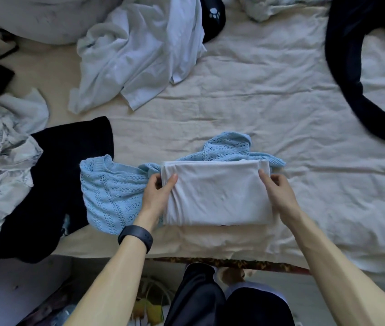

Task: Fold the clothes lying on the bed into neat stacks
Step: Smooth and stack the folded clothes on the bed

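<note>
A folded white garment (217,194) lies near the bed's front edge, on top of a light blue knitted sweater (114,191) that spreads out to its left and behind it. My left hand (158,191) grips the white garment's left edge, thumb on top and fingers curled under. My right hand (278,191) holds the right edge the same way. A crumpled white shirt (139,50) lies unfolded at the back of the bed.
A black garment (52,189) and a grey-white patterned cloth (1,156) lie at the left. Another black garment (361,67) sprawls at the back right. The cream sheet (257,102) covers the bed. My legs stand at the front edge.
</note>
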### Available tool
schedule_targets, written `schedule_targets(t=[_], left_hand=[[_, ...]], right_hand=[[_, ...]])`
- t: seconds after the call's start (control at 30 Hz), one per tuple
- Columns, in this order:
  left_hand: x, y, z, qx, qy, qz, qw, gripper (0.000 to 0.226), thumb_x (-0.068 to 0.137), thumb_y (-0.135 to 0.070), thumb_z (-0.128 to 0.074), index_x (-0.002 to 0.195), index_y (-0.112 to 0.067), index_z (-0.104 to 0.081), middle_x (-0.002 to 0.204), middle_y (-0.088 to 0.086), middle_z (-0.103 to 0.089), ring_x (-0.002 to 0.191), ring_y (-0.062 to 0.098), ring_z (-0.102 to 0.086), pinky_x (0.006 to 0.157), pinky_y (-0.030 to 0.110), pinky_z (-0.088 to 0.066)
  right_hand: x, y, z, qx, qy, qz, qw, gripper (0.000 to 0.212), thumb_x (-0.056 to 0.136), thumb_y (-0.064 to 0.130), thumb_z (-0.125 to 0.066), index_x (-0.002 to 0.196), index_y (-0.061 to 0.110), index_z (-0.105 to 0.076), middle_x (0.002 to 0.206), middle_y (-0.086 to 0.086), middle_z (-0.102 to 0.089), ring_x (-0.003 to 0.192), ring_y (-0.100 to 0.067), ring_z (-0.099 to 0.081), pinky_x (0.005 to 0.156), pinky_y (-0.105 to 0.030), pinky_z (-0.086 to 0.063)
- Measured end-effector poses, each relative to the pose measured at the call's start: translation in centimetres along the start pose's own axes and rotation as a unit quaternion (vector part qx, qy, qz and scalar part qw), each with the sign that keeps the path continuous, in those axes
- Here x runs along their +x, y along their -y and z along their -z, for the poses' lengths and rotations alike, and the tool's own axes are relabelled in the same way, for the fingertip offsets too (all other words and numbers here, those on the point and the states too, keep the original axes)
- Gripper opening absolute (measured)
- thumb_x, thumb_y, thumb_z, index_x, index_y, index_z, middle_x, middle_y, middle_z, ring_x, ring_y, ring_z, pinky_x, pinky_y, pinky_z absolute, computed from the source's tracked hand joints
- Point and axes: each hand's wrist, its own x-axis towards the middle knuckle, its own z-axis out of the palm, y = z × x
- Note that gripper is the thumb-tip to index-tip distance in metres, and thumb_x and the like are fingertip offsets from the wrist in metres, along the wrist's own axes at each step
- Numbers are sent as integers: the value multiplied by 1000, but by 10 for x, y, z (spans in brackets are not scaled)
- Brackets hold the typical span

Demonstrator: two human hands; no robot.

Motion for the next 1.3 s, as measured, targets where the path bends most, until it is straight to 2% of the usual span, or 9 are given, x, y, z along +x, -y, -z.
schedule_targets(t=[0.13, 0.2, 0.33, 0.43, 0.57, 0.73, 1.0, 1.17, 1.3], left_hand=[[-3, -3, 3, -24, 44, -15, 999, 28, 90, -40, -70, 110, -27, -56, 116, -2, -66, 103, 14, -67, 86, 33, -56], [-4, -2, 4, -21, 44, -31, 998, 25, 90, -41, -71, 108, -28, -59, 114, -2, -68, 103, 15, -68, 87, 35, -57], [-15, -3, 1, -14, 39, -83, 996, 35, 88, -47, -71, 115, -26, -64, 111, -5, -71, 102, 12, -68, 87, 34, -55], [-20, -9, -5, 16, 37, -107, 993, 23, 95, -43, -62, 113, -29, -63, 107, -12, -69, 100, 2, -64, 85, 26, -49], [-17, -16, -12, 93, 19, -135, 986, 25, 98, -54, -49, 97, -31, -58, 88, -11, -62, 75, -8, -55, 70, 24, -43], [-8, -24, -16, 131, 58, -115, 983, 47, 98, -60, -42, 124, -22, -54, 116, -7, -61, 108, 11, -57, 93, 32, -43], [-56, -46, -10, 130, 42, -201, 970, 41, 96, -60, -47, 111, -22, -56, 106, -4, -64, 98, 15, -59, 82, 32, -44], [-143, -96, -32, 100, 31, -272, 957, 38, 95, -59, -52, 97, -21, -58, 89, -4, -65, 84, 14, -61, 75, 34, -46], [-238, -149, -56, 60, 110, -290, 949, 48, 86, -66, -57, 102, -22, -63, 99, -3, -71, 94, 15, -67, 85, 37, -51]], right_hand=[[0, 9, -4, -6, -27, 30, 999, 40, 97, 56, -55, 80, 21, -49, 77, 8, -50, 68, -8, -46, 65, -29, -37], [-2, 8, -7, -12, -31, 41, 999, 43, 98, 60, -49, 78, 21, -47, 80, 7, -52, 74, -11, -49, 72, -33, -40], [-6, 1, -5, 9, -20, 40, 999, 64, 90, 74, -41, 95, 14, -62, 104, -3, -68, 99, -20, -60, 95, -43, -46], [-10, -8, -3, -8, -36, 74, 997, 33, 104, 51, -38, 94, 25, -55, 98, 1, -60, 96, -16, -52, 94, -42, -43], [-20, -14, 0, -79, -54, 104, 990, 36, 108, 46, -33, 114, 16, -51, 108, -15, -62, 104, -34, -57, 79, -36, -34], [-27, -18, -1, -77, -93, 122, 985, 32, 109, 39, -35, 115, 11, -50, 95, -18, -61, 100, -45, -58, 69, -34, -25], [-84, -21, 32, -33, -154, 171, 973, 30, 108, 37, -37, 94, 12, -44, 71, 3, -49, 63, -23, -43, 63, -37, -20], [-154, -14, 100, 6, -213, 218, 952, 40, 107, 44, -35, 92, 9, -47, 70, -3, -50, 60, -8, -49, 56, -21, -37], [-225, -2, 176, 66, -319, 254, 911, 41, 106, 42, -35, 95, 7, -52, 68, 0, -52, 62, -8, -51, 55, -33, -35]])
